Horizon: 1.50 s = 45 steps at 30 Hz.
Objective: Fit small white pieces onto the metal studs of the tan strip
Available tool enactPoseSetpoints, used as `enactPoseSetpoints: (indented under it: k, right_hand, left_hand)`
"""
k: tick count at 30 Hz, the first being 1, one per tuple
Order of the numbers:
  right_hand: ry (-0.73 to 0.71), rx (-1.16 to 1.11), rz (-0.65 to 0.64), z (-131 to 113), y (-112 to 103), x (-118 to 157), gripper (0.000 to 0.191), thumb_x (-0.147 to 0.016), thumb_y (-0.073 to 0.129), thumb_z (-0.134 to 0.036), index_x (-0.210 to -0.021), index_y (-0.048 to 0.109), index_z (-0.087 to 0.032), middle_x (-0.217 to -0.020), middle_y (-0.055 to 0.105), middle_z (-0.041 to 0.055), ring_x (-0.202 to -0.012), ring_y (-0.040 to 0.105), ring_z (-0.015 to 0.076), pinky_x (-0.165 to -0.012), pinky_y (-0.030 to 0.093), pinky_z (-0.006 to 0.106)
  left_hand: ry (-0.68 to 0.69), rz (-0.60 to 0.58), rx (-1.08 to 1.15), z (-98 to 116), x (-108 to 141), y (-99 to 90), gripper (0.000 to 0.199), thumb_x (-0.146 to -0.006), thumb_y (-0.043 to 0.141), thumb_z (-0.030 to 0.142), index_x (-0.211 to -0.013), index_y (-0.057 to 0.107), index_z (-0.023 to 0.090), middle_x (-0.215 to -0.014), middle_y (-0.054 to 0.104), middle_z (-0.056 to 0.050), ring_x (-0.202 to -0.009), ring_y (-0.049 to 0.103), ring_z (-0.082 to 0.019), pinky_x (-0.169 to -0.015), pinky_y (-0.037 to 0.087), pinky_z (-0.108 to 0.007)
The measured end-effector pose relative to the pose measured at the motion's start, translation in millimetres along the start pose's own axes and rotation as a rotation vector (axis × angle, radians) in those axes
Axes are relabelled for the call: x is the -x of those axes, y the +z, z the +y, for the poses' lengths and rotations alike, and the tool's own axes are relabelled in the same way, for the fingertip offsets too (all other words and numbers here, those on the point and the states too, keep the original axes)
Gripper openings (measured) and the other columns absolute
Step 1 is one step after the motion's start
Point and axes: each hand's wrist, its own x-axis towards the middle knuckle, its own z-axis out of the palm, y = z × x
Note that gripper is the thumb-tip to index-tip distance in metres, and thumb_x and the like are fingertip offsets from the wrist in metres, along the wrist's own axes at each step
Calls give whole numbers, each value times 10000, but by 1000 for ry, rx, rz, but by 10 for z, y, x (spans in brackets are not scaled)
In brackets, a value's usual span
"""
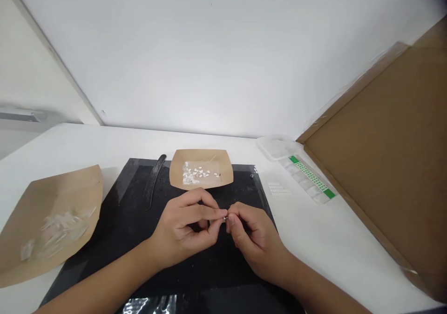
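Over the black mat, my left hand and my right hand meet at their fingertips. Between them is a tiny shiny silver piece, too small to name. The left thumb and forefinger pinch it from one side. My right thumb and fingers close at its other side, and what they grip is mostly hidden. Just beyond the hands stands a brown paper tray holding many small white oval pieces.
At left, a larger paper tray holds clear plastic pieces. A dark curved strip lies on the mat. To the right are a green-and-white strip on a clear case, a sheet of small white pieces, and a tall cardboard panel.
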Motion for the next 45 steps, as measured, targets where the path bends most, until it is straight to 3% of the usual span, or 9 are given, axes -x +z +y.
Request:
enactPoseSetpoints:
  k: [6, 18, 23, 29, 45]
  right_hand:
    - [-39, 64, 25, -25, -14, 7, 306, -1097, 447, -261, -805, 523, -209, -717, 530, -38, -641, 486, 118, -630, 347, 263]
    - [-10, 32, 0, -58, -21, 11, 302, -1104, 453, -272, -819, 534, -209, -722, 530, -43, -644, 482, 113, -634, 348, 264]
    - [-9, 26, -19, -37, 5, 20, 274, -1102, 451, -266, -851, 546, -213, -735, 549, -42, -656, 498, 115, -631, 347, 262]
    - [22, -13, -60, -9, 21, 30, 274, -1108, 449, -283, -868, 557, -208, -744, 557, -42, -649, 495, 107, -623, 357, 254]
    - [137, -261, -135, -42, 50, 37, 378, -1141, 417, -392, -831, 527, -206, -657, 490, -54, -571, 444, 104, -598, 382, 251]
  left_hand:
    - [-112, -85, 134, 29, 46, -39, 250, -934, 691, -1, -1108, 800, 141, -1040, 666, -68, -440, 629, 1, -388, 498, -95]
    - [-11, -21, -91, 71, 7, -28, 125, -894, 734, 30, -976, 771, 116, -929, 703, -66, -476, 561, -20, -450, 490, -152]
    - [10, 17, -120, 70, -3, 13, 152, -840, 733, 8, -921, 764, 132, -825, 697, -49, -558, 630, -72, -488, 498, -163]
    - [0, 31, -129, 80, -14, 40, 149, -815, 724, 10, -879, 744, 143, -748, 685, -39, -625, 680, -119, -522, 520, -185]
    - [-124, 3, -32, 149, -10, 30, 119, -773, 706, 34, -807, 711, 148, -754, 684, -35, -535, 619, -78, -431, 487, -127]
